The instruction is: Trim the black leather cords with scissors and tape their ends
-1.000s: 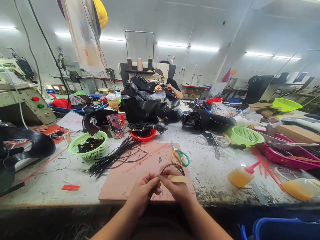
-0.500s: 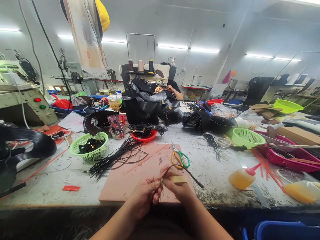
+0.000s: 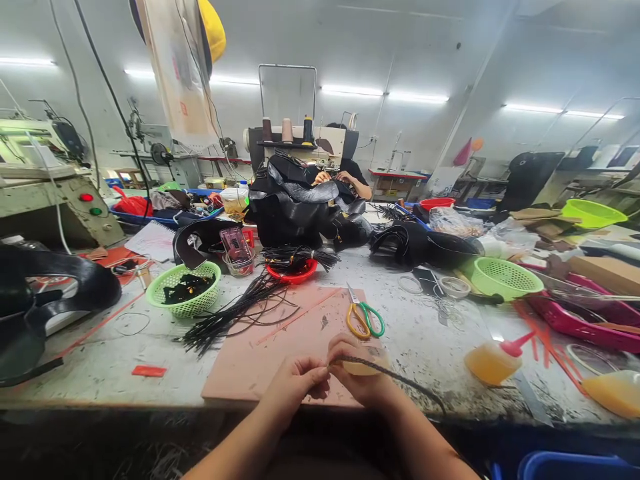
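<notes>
My left hand [image 3: 300, 383] and my right hand [image 3: 357, 373] meet over the front of a pink board [image 3: 245, 363], both closed in a pinch. A dark braided cord [image 3: 400, 377] runs from between their fingertips over my right hand and down to the right. The cord's end at the fingertips is hidden. A pale yellowish strip [image 3: 363, 363] lies across my right hand. Just beyond are scissors [image 3: 364, 319] with yellow and green handles. Left of them, a bundle of black cords [image 3: 227, 313] rests partly on the board.
Green baskets stand left [image 3: 185, 310] and right [image 3: 505, 279]. A red bowl [image 3: 295, 275] and a black leather pile [image 3: 295, 213] are behind the board. Glue bottles [image 3: 493, 363] stand at right. Across the table, a person [image 3: 353, 177] works at a machine.
The cord has swung down, its free end now reaching farther right and nearer the table edge. My hands have shifted a little, and the view has turned slightly left.
</notes>
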Tool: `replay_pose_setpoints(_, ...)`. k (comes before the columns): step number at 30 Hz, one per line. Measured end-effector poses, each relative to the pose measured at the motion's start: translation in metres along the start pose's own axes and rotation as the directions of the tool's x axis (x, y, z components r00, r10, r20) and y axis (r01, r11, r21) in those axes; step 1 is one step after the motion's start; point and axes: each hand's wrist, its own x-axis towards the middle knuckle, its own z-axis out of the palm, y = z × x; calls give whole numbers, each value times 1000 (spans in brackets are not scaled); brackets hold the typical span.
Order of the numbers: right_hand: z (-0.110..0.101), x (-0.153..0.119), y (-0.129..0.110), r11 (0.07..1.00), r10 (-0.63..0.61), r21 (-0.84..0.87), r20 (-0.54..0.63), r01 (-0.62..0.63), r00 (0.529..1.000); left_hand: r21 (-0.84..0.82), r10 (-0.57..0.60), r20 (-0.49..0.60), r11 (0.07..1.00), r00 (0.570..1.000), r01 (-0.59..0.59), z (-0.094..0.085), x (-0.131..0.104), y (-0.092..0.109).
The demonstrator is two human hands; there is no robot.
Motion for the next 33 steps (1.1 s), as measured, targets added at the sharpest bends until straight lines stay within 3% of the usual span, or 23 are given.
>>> replay_pose_setpoints(5,-8,-10,37,929,-101,-353,57,114,993,-72,-208,-50,976,977,204,1,12,-11)
replay_pose_setpoints(7,-23,-19,61,870,-15,-492,35,30,999,-107,-262,-88,962,961,253,-2,15,-13)
replay_pose_setpoints(9,-46,-28,84,787,179,-597,-25,-159,984,-132,-292,-155,953,944,273,-8,17,-13)
replay_pose_setpoints(11,-72,-35,100,631,437,-673,-102,-385,894,-157,-319,-228,945,920,288,-14,21,-13)
replay_pose_setpoints(14,-106,-42,110,343,711,-720,-221,-603,668,-177,-340,-300,938,892,298,-20,27,-14)
replay_pose_setpoints(16,-121,-43,110,236,765,-723,-274,-649,583,-173,-332,-325,942,886,289,-21,29,-15)
replay_pose_setpoints(19,-126,-36,104,102,768,-704,-394,-703,506,-140,-284,-337,958,898,250,-23,31,-13)
replay_pose_setpoints(20,-122,-32,101,69,734,-690,-454,-720,505,-122,-257,-335,966,906,229,-24,31,-12)
replay_pose_setpoints(22,-105,-19,94,100,647,-680,-510,-726,567,-80,-198,-324,980,925,181,-25,32,-10)
replay_pose_setpoints(24,-82,-4,88,244,615,-704,-420,-667,668,-39,-143,-312,990,939,137,-27,33,-8)
replay_pose_setpoints(26,-61,10,85,351,655,-710,-280,-611,702,-3,-100,-306,995,947,104,-30,33,-6)
replay_pose_setpoints(29,-48,22,86,349,708,-696,-242,-627,663,38,-37,-310,998,950,51,-38,30,-2)
replay_pose_setpoints(33,-56,17,89,301,742,-650,-299,-698,599,53,45,-352,998,935,-29,-55,24,2)
